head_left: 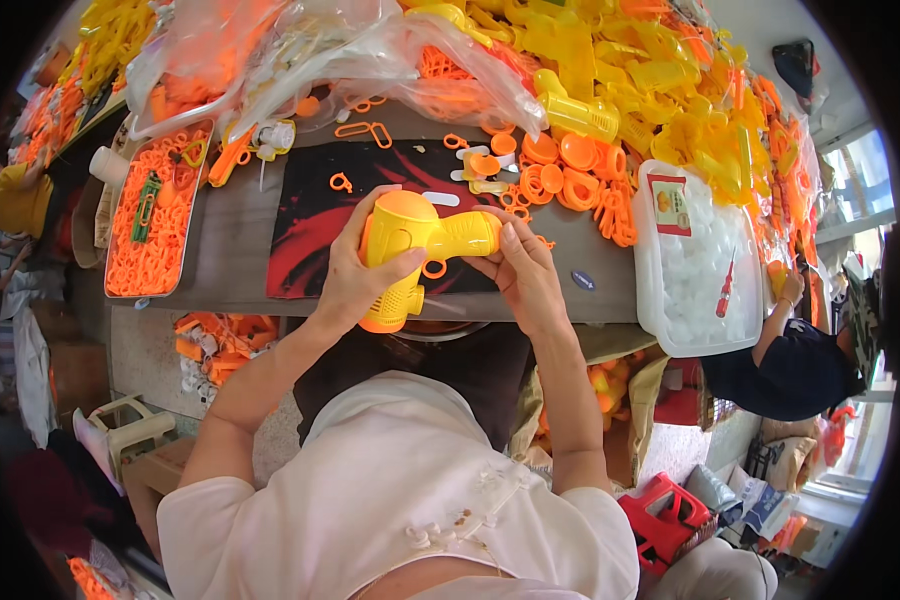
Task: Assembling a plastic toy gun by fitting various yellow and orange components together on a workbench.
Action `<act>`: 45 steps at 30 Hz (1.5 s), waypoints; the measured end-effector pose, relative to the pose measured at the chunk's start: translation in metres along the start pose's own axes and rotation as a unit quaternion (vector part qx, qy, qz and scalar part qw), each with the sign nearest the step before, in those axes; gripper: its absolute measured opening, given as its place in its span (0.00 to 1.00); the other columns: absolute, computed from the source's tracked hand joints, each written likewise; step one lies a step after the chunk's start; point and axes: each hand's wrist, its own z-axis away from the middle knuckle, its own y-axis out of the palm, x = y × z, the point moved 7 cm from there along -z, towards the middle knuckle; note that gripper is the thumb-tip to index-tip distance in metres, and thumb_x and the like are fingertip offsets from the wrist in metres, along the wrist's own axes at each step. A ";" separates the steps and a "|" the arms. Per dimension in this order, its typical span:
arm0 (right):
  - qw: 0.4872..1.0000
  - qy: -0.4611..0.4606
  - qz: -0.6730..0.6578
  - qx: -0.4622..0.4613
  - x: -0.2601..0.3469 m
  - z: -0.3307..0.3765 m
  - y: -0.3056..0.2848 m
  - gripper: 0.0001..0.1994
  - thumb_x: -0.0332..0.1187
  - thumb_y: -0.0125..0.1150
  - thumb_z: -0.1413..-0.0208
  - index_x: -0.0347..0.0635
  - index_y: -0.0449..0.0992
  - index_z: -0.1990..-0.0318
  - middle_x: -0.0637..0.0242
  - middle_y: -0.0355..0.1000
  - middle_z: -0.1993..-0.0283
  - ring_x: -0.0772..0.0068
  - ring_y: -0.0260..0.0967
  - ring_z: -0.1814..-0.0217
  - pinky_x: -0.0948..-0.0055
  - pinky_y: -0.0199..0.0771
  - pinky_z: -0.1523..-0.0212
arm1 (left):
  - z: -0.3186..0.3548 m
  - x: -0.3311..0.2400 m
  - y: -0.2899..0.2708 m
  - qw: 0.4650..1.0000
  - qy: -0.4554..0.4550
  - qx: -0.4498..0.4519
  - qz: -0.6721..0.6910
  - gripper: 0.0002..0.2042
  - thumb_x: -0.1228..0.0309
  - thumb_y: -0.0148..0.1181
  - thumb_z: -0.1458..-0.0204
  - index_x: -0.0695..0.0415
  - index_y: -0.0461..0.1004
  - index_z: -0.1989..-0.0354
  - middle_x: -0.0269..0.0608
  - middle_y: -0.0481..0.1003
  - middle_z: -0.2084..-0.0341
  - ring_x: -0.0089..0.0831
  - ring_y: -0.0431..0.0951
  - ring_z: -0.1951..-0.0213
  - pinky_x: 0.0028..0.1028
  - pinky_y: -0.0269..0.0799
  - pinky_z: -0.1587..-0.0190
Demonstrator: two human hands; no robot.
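Observation:
Over the dark and red mat (300,240) I hold a yellow plastic toy hair dryer (402,235) with both hands. Its barrel lies toward my left, with a round orange-yellow end up and a grille at the lower end. My left hand (355,265) is closed around the barrel, thumb across its front. The handle (465,235) points right, where the fingers of my right hand (522,262) pinch its end. Just below the handle an orange ring (434,269) shows. A small white oval piece (441,199) lies on the mat behind it.
A tray of orange clips (150,225) stands left; a clear bin of whitish pieces (705,270), with a red screwdriver (726,290), stands right. Orange round parts (570,165) and yellow shells (660,80) pile up behind. A co-worker (795,350) sits at the right.

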 end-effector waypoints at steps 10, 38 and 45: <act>0.993 -0.043 0.076 0.081 -0.002 -0.004 0.012 0.19 0.39 0.51 0.38 0.37 0.66 0.45 0.52 0.62 0.36 0.62 0.63 0.36 0.64 0.64 0.38 | 0.014 -0.009 -0.020 0.988 0.129 -0.017 -0.080 0.34 0.74 0.68 0.56 0.57 0.60 0.38 0.40 0.72 0.54 0.24 0.75 0.54 0.26 0.73 0.51; 0.855 -0.200 0.464 -0.116 0.013 0.044 0.000 0.14 0.31 0.52 0.40 0.31 0.74 0.75 0.56 0.65 0.82 0.59 0.66 0.82 0.67 0.62 0.81 | 0.024 0.013 -0.031 0.991 0.041 0.081 -0.101 0.49 0.45 0.67 0.58 0.51 0.49 0.30 0.45 0.62 0.41 0.37 0.64 0.38 0.42 0.64 0.39; 0.840 -0.261 0.474 -0.046 -0.003 0.042 0.013 0.09 0.29 0.51 0.43 0.34 0.76 0.63 0.54 0.71 0.73 0.51 0.71 0.71 0.66 0.72 0.68 | 0.007 0.037 -0.021 0.984 -0.105 -0.055 0.130 0.30 0.75 0.63 0.50 0.58 0.59 0.38 0.42 0.71 0.51 0.29 0.75 0.54 0.30 0.72 0.50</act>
